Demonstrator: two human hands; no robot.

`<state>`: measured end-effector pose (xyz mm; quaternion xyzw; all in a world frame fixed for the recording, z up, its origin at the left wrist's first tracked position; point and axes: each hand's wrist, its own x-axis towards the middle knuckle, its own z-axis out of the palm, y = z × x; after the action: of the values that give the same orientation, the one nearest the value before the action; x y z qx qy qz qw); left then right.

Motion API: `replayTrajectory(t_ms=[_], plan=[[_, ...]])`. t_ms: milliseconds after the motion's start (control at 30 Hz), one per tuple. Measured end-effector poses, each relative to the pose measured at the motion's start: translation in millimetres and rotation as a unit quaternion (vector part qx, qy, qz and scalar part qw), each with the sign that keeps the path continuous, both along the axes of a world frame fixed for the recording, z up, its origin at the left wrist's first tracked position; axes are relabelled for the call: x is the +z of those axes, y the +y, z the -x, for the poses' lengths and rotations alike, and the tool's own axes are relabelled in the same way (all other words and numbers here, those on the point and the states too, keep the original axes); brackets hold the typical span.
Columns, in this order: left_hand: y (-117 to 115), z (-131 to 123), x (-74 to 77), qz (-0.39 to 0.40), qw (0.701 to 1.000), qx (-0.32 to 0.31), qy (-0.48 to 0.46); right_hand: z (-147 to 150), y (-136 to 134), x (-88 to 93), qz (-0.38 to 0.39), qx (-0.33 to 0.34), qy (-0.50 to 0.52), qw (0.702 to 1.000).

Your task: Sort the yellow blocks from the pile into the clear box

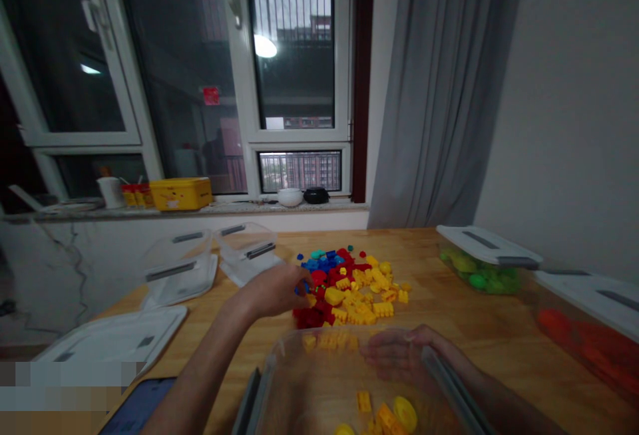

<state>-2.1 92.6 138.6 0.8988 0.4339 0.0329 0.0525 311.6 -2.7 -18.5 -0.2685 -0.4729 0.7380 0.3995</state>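
My left hand [282, 290] reaches to the left edge of a pile of toy building blocks, its fingers bent downward among red and blue pieces. What the fingertips close on, if anything, is too small to make out. Yellow blocks [362, 305] make up the right side of the pile, red blocks [314, 315] the near left, and blue blocks [322, 263] the back. Nearest me stands a clear plastic box [309, 395] with several yellow pieces [387, 418] inside. My right hand [399, 352] lies by its far right side, fingers stretched flat and partly seen through the plastic.
At the right stand a lidded box of green pieces [479, 275] and a lidded box of orange-red pieces [589, 342]. Clear boxes [200, 259] and a white lid [120, 338] lie left on the wooden table [424, 255], with a phone [142, 408] near the front.
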Motion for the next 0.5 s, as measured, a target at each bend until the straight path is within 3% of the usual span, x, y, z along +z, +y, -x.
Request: replayTrajectory(t_ms=[200,500], plan=[[-20.5,-5.8,17.6,-0.042,0.998,-0.011,-0.046,0.5,-3.3,7.2,0.002,-0.002,-0.004,1.000],[-76.3,-19.4,45.4,-0.035,0.995,-0.070,-0.066,3.4,-2.9,9.4,0.017,-0.004,0.035,0.999]])
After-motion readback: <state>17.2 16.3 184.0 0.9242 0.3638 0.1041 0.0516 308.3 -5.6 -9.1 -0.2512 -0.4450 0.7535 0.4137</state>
